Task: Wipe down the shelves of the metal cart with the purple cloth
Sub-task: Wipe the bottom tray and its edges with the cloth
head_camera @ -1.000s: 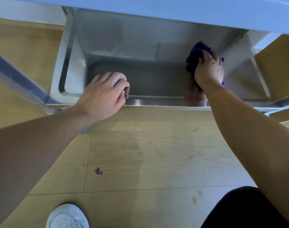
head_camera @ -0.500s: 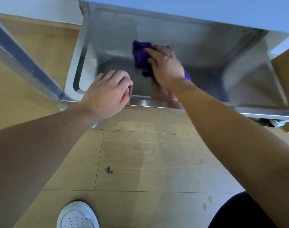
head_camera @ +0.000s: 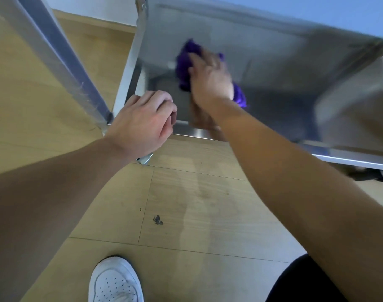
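Purple cloth [head_camera: 184, 64] lying far-left to near-right, right hand [head_camera: 210, 80] flat on it, left hand [head_camera: 142, 125] gripping cart shelf [head_camera: 277, 79].

No writing, label or number can be read anywhere. The metal cart [head_camera: 273, 62] shows bare steel. The white shoe [head_camera: 114, 282] below it bears no legible mark.

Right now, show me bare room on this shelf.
Free: shelf right of the purple cloth, up to the right wall. Crowded: left end, where right hand presses the cloth and left hand holds the front rim.
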Demonstrator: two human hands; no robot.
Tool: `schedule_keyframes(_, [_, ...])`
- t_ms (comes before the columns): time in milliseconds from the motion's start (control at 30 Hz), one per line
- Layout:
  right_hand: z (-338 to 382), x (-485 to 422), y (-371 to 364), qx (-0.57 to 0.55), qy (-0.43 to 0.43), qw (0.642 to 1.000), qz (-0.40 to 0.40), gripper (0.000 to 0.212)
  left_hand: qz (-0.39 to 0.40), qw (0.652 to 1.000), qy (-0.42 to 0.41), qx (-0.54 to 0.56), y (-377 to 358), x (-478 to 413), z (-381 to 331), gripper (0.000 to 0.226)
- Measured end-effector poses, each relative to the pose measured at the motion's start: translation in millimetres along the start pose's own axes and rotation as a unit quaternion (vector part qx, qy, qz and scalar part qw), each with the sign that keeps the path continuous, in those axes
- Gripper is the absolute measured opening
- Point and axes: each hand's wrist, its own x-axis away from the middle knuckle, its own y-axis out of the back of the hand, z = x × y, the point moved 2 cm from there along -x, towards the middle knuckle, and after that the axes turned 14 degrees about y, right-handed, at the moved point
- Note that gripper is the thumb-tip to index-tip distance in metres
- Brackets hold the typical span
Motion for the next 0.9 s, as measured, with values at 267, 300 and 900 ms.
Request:
schedule_keyframes(267, [-56.5, 5.5, 10.5, -0.057, 0.044, 0.997, -0.026, 0.044, -0.011, 1.0, -0.001, 0.005, -1.0, -7.7, -2.3, 0.026])
schedule_keyframes(300, [-76.9, 7.4, 16.1, -0.042, -0.007, 0.998, -0.042, 0.045, -0.004, 1.0, -0.001, 0.008, -1.4, -8.2, -3.8, 0.028])
schedule_keyframes(900, [-52.3, 3.1, 9.3, -0.05, 0.013, 0.998, -0.039, 0.045, 0.005, 1.0, -0.007, -0.003, 7.4, 10.3, -0.7, 0.029])
